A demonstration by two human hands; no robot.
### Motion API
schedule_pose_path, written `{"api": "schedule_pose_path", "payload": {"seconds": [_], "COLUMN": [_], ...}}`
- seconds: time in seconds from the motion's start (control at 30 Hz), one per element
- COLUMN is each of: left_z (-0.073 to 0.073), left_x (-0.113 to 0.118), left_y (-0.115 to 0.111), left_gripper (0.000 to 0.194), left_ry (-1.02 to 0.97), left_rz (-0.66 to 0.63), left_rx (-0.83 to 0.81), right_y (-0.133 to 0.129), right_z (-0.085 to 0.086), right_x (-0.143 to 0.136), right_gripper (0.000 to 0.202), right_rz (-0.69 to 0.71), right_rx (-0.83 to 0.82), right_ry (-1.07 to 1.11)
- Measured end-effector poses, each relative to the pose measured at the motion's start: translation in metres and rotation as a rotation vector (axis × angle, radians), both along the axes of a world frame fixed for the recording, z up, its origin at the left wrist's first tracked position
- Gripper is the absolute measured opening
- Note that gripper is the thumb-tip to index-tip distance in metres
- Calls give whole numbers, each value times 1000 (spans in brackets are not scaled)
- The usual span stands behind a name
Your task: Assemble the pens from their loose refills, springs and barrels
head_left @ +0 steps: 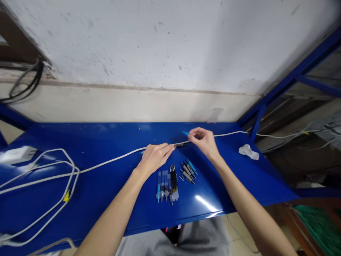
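Note:
My left hand (156,156) is over the blue table, its fingers together and their tips on a dark grey pen part (180,145). A small light-blue end (142,152) shows behind that hand; I cannot tell what it belongs to. Between thumb and fingertips, my right hand (204,140) pinches a small bright-blue pen part (185,133). Nearer the front edge lie several clear pen barrels (163,185) in a row, beside dark ink refills (173,179). To their right is a small group of grey pen parts (187,172) with a blue pen part (191,165).
A white cable (112,160) runs across the table behind my hands. It loops at the left, with a yellow tag (66,196), near a white power adapter (20,155). Crumpled white tissue (248,152) lies at the right. A wall (149,103) rises behind the table.

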State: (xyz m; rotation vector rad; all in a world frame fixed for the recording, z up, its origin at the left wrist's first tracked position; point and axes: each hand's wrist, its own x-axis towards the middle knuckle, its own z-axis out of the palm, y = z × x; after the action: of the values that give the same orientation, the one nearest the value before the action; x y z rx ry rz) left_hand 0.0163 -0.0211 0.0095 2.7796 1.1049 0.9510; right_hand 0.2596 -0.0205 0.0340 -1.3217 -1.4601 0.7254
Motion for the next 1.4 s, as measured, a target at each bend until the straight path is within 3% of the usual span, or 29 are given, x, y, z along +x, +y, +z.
{"api": "schedule_pose_path", "payload": {"seconds": [0.1, 0.2, 0.37, 0.53, 0.8, 1.0, 1.4], "left_z": [-1, -1, -2, -1, -3, -6, -6], "left_x": [-6, -13, -16, -14, -13, -8, -5], "left_y": [3, 7, 10, 13, 18, 20, 21], "left_gripper": [30, 30, 29, 29, 29, 27, 24], "left_ry": [-2, 11, 44, 62, 70, 84, 79], "left_rz": [32, 83, 116, 145, 117, 80, 67], "left_rx": [19, 31, 31, 77, 87, 142, 134], "right_y": [19, 18, 13, 20, 23, 26, 27], "right_z": [-10, -25, -36, -38, -34, -36, -36], "right_x": [-24, -36, -32, -32, -29, -30, -29], "right_gripper": [26, 20, 20, 19, 13, 13, 12], "right_rz": [75, 65, 112, 158, 93, 208, 185], "right_rx": [74, 140, 322, 409, 242, 238, 111], "right_ry": [36, -76, -334, -354, -107, -158, 3]}}
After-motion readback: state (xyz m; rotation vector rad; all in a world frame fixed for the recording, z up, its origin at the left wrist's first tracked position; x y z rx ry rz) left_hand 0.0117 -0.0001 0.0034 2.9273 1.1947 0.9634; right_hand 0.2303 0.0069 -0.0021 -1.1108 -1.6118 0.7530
